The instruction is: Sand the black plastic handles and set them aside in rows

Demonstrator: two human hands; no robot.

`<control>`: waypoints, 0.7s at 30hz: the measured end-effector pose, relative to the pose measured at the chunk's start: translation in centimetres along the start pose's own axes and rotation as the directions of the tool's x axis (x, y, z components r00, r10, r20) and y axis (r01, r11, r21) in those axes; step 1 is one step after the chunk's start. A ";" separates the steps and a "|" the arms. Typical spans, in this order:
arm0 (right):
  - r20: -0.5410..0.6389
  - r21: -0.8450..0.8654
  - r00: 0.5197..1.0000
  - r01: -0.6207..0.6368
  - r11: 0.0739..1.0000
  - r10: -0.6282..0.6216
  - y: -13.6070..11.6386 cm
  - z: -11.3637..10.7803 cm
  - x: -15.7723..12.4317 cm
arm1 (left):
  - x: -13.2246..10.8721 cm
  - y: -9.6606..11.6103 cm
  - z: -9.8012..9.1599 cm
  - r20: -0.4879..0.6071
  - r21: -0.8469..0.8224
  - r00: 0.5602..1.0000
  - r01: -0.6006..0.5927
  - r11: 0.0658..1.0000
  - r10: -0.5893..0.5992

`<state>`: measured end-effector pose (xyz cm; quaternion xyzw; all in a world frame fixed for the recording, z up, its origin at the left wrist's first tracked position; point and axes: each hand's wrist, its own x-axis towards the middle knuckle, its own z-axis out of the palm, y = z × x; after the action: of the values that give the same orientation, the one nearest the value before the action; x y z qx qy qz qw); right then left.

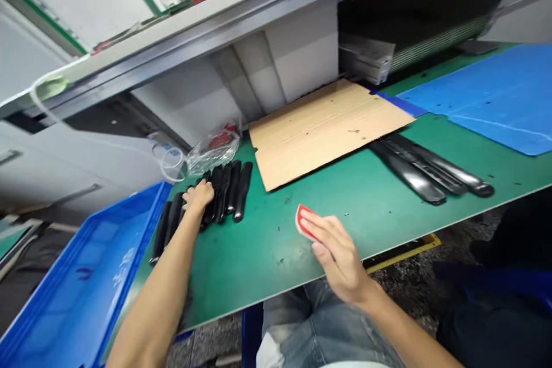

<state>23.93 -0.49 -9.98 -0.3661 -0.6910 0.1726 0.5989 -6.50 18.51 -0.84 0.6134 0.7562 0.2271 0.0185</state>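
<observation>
My left hand (198, 195) reaches over a row of several short black plastic handles (226, 191) lying side by side on the green table mat (366, 201); its fingers curl down onto one of the middle pieces. My right hand (336, 250) lies nearer the table's front edge with fingers together, pressing a small red and white pad (302, 221) against the mat.
A flat cardboard sheet (321, 126) lies at the back centre. Long black plastic strips (426, 168) rest to its right, beside blue sheets (495, 95). A blue crate (81, 282) stands at the left. A clear plastic bag (211, 152) sits behind the handles, under a shelf.
</observation>
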 end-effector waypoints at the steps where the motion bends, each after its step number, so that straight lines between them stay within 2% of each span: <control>1: -0.011 0.003 1.000 -0.018 1.000 0.018 0.0 0.0 0.0 | -0.3 1.1 0.8 -0.032 0.037 0.999 -0.012 0.999 0.013; 3: -0.038 0.013 0.998 -0.046 0.999 0.046 -0.1 0.0 0.0 | -1.4 3.7 2.9 -0.060 0.073 0.993 -0.094 0.993 0.099; 4: -0.052 0.019 0.997 -0.055 0.998 0.056 -0.1 0.0 0.1 | -2.0 5.2 4.2 -0.024 0.088 0.974 -0.220 0.971 0.223; 5: -0.066 0.025 0.996 -0.065 0.998 0.066 -0.1 -0.1 0.1 | -2.8 6.8 5.7 0.033 0.104 0.918 -0.396 0.912 0.395; 6: -0.076 0.032 0.994 -0.074 0.997 0.076 -0.1 -0.2 0.1 | -3.6 8.4 7.3 0.096 0.111 0.814 -0.581 0.806 0.573; 7: -0.085 0.041 0.993 -0.084 0.996 0.088 -0.1 -0.3 0.1 | -4.3 9.8 8.8 0.149 0.112 0.682 -0.732 0.673 0.717; 8: -0.092 0.053 0.991 -0.096 0.994 0.100 -0.1 -0.5 0.1 | -4.9 11.1 10.2 0.177 0.115 0.559 -0.829 0.547 0.810; 9: -0.099 0.066 0.989 -0.104 0.992 0.110 -0.1 -0.6 0.1 | -5.3 12.1 11.3 0.180 0.125 0.477 -0.879 0.461 0.860; 10: -0.104 0.082 0.987 -0.112 0.990 0.120 -0.1 -0.7 0.1 | -5.4 12.9 12.1 0.164 0.136 0.447 -0.893 0.429 0.879; 12: -0.114 0.118 0.985 -0.117 0.986 0.130 -0.1 -0.9 0.1 | -4.8 13.6 12.2 0.117 0.153 0.443 -0.892 0.425 0.889; 13: -0.122 0.138 0.984 -0.115 0.984 0.132 -0.1 -0.9 0.1 | -4.2 13.6 11.5 0.084 0.168 0.445 -0.888 0.427 0.892; 15: -0.146 0.179 0.981 -0.101 0.979 0.128 -0.1 -0.9 -0.1 | -2.4 13.1 9.0 -0.016 0.212 0.464 -0.864 0.457 0.886; 18: -0.200 0.250 0.971 -0.077 0.965 0.130 -0.4 -0.8 -0.4 | -0.5 11.8 3.1 -0.232 0.302 0.501 -0.777 0.552 0.834; 20: -0.232 0.316 0.960 -0.079 0.945 0.158 -1.0 -0.7 -0.9 | -1.2 10.7 -1.7 -0.386 0.357 0.505 -0.690 0.630 0.772; 21: -0.252 0.357 0.950 -0.086 0.930 0.185 -1.3 -0.7 -1.1 | -2.4 10.1 -4.4 -0.469 0.355 0.508 -0.641 0.681 0.722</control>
<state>24.20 -2.28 -9.74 -0.3246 -0.5311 0.2775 0.7318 2.02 16.34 6.20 0.7615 0.4342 0.3376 -0.3429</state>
